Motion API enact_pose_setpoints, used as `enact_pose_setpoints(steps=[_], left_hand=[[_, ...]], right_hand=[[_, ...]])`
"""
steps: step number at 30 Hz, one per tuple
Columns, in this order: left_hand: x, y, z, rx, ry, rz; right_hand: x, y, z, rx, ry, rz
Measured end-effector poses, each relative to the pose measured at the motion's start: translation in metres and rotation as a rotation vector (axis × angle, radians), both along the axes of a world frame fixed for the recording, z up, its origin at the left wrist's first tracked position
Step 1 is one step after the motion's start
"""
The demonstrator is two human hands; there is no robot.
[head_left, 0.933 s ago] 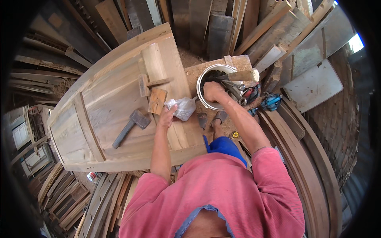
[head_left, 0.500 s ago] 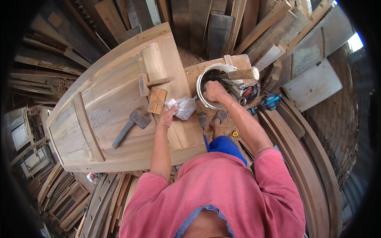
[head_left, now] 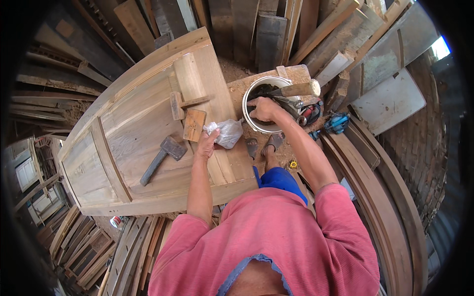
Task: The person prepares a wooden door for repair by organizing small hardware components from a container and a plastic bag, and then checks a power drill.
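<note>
My left hand (head_left: 207,143) is closed on the gathered neck of a whitish plastic bag (head_left: 229,133), held over the right edge of the wooden door panel (head_left: 143,123); what the bag contains is hard to make out. Inside the rim of a white bucket (head_left: 245,109) is my right hand (head_left: 265,109), fingers apart and one stretched leftward, with nothing visible in them. The fingertips are partly lost against the dark interior. A thick wooden handle (head_left: 296,89) and metal tools (head_left: 291,103) stick out beside that hand.
On the panel lie a dark mallet (head_left: 165,155), a wooden block (head_left: 195,125) and a wooden marking gauge (head_left: 182,103). Right of the bucket are a red-and-black tool (head_left: 312,111) and a blue power tool (head_left: 336,123). A yellow tape measure (head_left: 293,164) is on the floor. Boards (head_left: 247,29) lean behind.
My right hand has lifted slightly and shifted within the bucket, so more of its fingers show. My left hand keeps the bag in nearly the same place.
</note>
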State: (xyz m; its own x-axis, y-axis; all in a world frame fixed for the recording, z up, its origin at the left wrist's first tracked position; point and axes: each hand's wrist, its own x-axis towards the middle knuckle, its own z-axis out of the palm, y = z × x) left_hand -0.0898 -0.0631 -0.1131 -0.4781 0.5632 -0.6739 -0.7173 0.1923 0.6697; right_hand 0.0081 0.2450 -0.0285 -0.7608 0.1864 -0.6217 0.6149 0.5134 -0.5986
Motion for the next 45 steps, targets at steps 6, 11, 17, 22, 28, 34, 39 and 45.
enact_pose_setpoints(steps=[6,11,17,22,28,34,39,45], left_hand=[[-0.001,0.003,0.004,-0.017,-0.038,-0.011],[-0.001,0.001,0.002,-0.022,0.002,0.009],[0.003,0.007,0.014,-0.034,-0.026,0.013],[0.001,0.006,0.012,-0.034,-0.021,0.011],[0.000,0.005,0.008,-0.007,-0.002,0.006],[0.001,0.001,0.008,-0.016,-0.011,0.013],[-0.002,0.006,0.009,-0.011,-0.058,-0.026],[-0.003,-0.006,-0.007,-0.002,0.008,-0.031]], right_hand=[[-0.015,0.003,-0.022,-0.003,-0.025,0.034],[-0.009,-0.005,-0.027,0.061,0.006,-0.091],[0.004,0.002,0.014,0.057,0.062,-0.335],[0.008,0.003,0.023,0.141,0.054,-0.256],[0.013,-0.006,0.020,0.316,0.002,-0.265],[0.010,-0.005,0.043,0.166,-0.250,0.050],[0.005,-0.002,0.007,0.028,-0.184,0.267],[-0.009,-0.010,-0.036,0.117,-0.299,0.368]])
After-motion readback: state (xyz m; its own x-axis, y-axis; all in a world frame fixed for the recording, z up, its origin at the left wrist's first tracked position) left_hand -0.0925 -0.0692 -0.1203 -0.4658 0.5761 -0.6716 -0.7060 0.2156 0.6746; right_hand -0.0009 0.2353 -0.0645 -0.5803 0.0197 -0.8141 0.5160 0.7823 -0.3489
